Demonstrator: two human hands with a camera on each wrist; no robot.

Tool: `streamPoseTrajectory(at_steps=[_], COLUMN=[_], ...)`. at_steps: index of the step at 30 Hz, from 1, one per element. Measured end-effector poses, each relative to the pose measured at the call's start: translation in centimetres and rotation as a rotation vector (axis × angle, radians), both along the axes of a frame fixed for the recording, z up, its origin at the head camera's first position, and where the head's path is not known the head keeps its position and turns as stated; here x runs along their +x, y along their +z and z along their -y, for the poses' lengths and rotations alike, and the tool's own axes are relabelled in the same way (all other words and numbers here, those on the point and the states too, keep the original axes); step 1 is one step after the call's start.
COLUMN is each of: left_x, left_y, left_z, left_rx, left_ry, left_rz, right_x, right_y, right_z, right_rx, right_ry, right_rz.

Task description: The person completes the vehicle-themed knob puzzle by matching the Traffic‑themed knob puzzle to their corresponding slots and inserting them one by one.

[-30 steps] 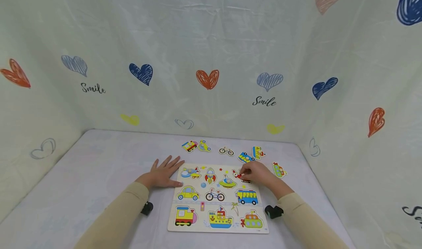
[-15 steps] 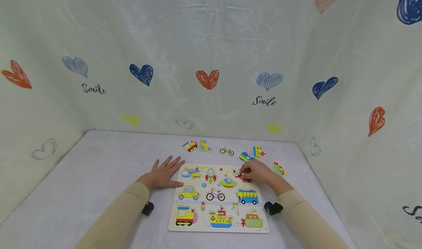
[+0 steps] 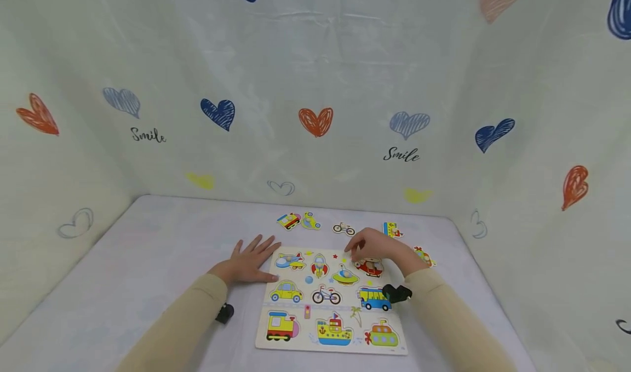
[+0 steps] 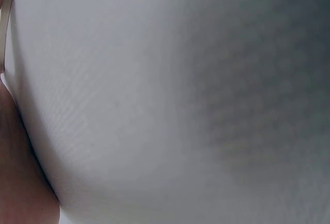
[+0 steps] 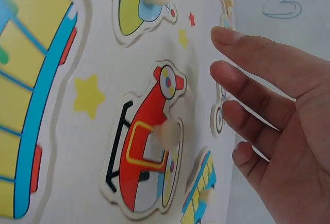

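Four knobbed, colourful vehicle pieces (image 3: 345,275) seem seated in the cream rectangular board (image 3: 308,343) and six loose pieces (image 3: 288,222) remain beyond on the white worktop (image 3: 197,246), left hand (image 3: 250,263) spread, right hand (image 3: 378,246) loosely curved, empty.

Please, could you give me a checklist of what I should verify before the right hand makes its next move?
1. Right hand is free: ok, its fingers hold nothing.
2. Helicopter is pressed fully flat into the board: cannot tell.
3. Left hand is at the board's left edge: ok, fingers spread.
4. Bus piece can be seen: ok in the right wrist view; hidden in the head view.
5. Bus picture on the board is uncovered: not ok, the black wrist camera partly hides it from the head view.
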State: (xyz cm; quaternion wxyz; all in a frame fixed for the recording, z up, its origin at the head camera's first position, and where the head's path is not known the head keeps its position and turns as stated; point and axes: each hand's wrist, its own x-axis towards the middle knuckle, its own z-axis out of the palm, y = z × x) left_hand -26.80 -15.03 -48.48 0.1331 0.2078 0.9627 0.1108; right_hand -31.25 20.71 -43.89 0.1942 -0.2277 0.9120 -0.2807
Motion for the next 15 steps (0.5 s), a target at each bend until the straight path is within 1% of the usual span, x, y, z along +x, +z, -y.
streamPoseTrajectory(at_steps=[4, 9, 12, 15], left_x=[0.0, 0.2, 0.2, 0.1], left_y=[-0.1, 0.1, 0.3, 0.3], left_z=[0.0, -0.1, -0.1, 0.0], left_rx=[-0.006, 0.002, 0.002, 0.004], left_ry=[-0.001, -0.006, -0.006, -0.004], left_rz=[-0.006, 0.009, 0.012, 0.004], right_x=[-1.0, -2.0, -2.7, -3.5], right_y=[-0.4, -0.7, -1.0, -1.4], right_z=[1.4, 3.1, 4.2, 5.3], right_rx=[-0.064, -0.176, -0.240, -0.291], right_ry=[0.023, 0.044, 0.024, -0.028], right_rz=[-0.014, -0.051, -0.067, -0.079])
